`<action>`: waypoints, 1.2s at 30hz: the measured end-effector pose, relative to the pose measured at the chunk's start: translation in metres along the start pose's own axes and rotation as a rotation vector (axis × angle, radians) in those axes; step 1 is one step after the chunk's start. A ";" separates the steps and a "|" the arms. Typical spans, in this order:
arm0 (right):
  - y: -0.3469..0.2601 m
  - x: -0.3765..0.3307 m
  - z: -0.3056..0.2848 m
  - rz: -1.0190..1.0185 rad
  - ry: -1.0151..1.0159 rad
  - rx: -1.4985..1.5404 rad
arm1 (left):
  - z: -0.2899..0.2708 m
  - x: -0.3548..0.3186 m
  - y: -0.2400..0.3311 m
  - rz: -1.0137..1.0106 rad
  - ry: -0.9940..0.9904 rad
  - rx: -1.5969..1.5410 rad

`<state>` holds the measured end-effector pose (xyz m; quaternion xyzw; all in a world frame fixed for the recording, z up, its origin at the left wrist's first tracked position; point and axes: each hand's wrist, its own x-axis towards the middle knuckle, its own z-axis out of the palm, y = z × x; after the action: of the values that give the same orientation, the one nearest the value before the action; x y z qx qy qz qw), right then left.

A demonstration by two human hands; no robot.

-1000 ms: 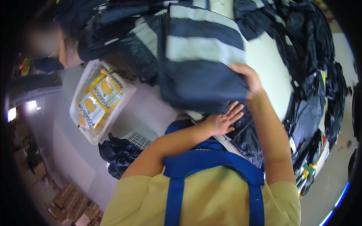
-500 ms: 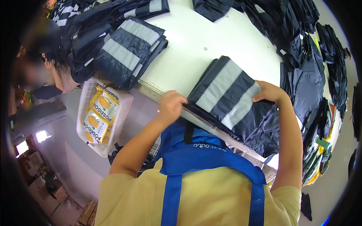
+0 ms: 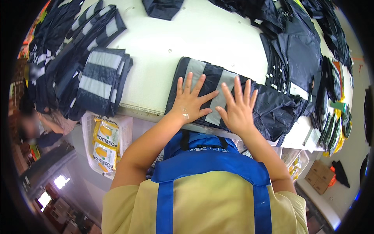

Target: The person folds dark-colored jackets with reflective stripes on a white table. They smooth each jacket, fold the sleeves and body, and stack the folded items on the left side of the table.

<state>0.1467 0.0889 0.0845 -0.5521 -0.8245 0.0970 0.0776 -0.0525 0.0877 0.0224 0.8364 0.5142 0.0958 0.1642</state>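
Note:
A dark navy waterproof garment (image 3: 278, 111) with two light grey bands lies partly folded along the table's near edge. My left hand (image 3: 189, 99) rests flat on its left part, fingers spread, between and over the grey bands. Beside it my right hand (image 3: 237, 104) presses flat on the cloth by the second band, fingers spread too. Neither hand grips anything. The garment's right end is loose and wrinkled. To the left, a stack of folded garments (image 3: 102, 76) with the same grey bands sits at the table edge.
The white table (image 3: 156, 84) carries more dark garments (image 3: 298, 54) in heaps at the right and back. A white basket (image 3: 88, 136) with yellow printed packages (image 3: 105, 146) stands below its left edge. A co-worker (image 3: 58, 126) is at the far left. Cardboard boxes (image 3: 319, 176) stand lower right.
My left hand has come from the table edge onto the garment. The right hand has let go of the garment's far side and now lies flat on it. The view has shifted.

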 end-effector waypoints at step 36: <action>0.169 0.026 -0.203 0.331 0.158 0.631 | 0.008 0.133 0.114 0.450 -0.348 0.279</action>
<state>0.3356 0.1909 0.2405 -0.6327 -0.6448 0.3151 0.2909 0.1049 0.1573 0.0559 0.9474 0.2886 -0.0865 0.1081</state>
